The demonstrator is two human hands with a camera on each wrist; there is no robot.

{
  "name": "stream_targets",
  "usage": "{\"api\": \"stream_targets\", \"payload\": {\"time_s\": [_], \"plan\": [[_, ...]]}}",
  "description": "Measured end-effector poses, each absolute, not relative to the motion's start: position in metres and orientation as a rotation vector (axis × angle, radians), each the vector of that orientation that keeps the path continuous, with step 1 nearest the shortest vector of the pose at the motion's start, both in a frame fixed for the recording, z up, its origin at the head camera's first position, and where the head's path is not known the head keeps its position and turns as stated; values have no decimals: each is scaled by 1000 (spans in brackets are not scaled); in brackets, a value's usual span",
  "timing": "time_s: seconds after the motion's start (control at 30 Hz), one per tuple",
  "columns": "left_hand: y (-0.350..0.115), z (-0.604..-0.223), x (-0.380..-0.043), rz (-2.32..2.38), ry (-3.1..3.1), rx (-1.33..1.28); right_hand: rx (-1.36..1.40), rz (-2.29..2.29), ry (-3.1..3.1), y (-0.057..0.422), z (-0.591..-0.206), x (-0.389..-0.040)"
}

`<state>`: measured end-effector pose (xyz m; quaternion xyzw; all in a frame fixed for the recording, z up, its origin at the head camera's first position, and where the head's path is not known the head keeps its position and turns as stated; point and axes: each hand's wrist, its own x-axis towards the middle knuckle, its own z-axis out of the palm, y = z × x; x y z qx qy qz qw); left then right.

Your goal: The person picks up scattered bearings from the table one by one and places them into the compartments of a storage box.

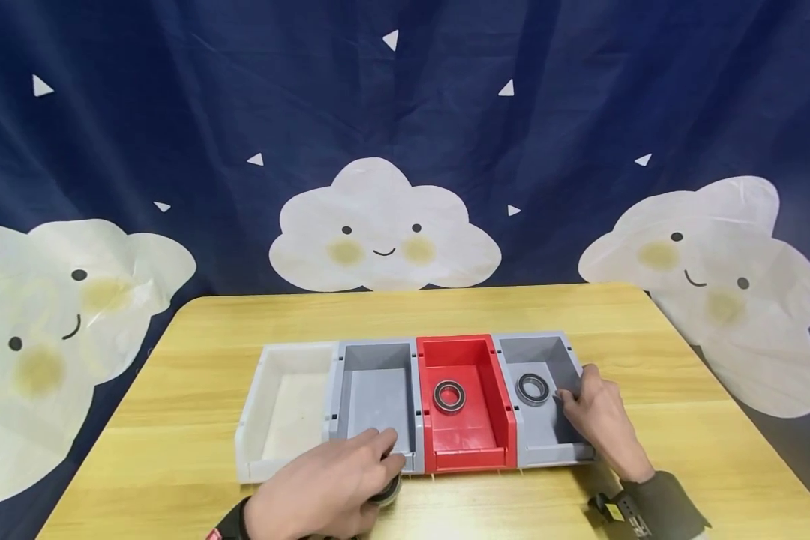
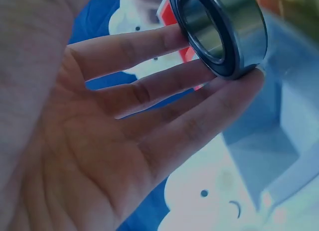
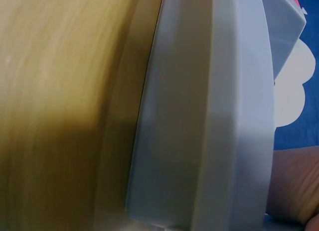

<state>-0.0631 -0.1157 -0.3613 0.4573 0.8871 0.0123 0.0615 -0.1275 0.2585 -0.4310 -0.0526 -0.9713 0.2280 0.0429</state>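
Observation:
My left hand (image 1: 331, 480) pinches a ball bearing (image 1: 386, 491) just in front of the left grey bin (image 1: 378, 390). Up close in the left wrist view, the bearing (image 2: 244, 29) has a shiny steel outer ring and a dark seal, and it sits at the fingertips. My right hand (image 1: 604, 420) grips the right side wall of the right grey bin (image 1: 553, 453), its thumb tip inside. A second bearing (image 1: 532, 389) lies flat in that bin, left of the thumb. Another bearing (image 1: 449, 396) rests in the red bin (image 1: 469, 439). The right wrist view mostly shows a grey bin wall (image 3: 224, 116).
A white bin (image 1: 297, 405) stands at the left end of the row of bins, which adjoin side by side. All stand on a wooden table (image 1: 196, 390). Behind it hangs a dark blue curtain (image 1: 445, 112) with smiling clouds.

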Motion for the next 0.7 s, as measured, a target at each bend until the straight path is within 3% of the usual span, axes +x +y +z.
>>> {"api": "stream_targets", "payload": {"time_s": [0.7], "plan": [[-120, -338, -106, -33, 2767, 1291, -171, 700, -2942, 257, -432, -127]]}}
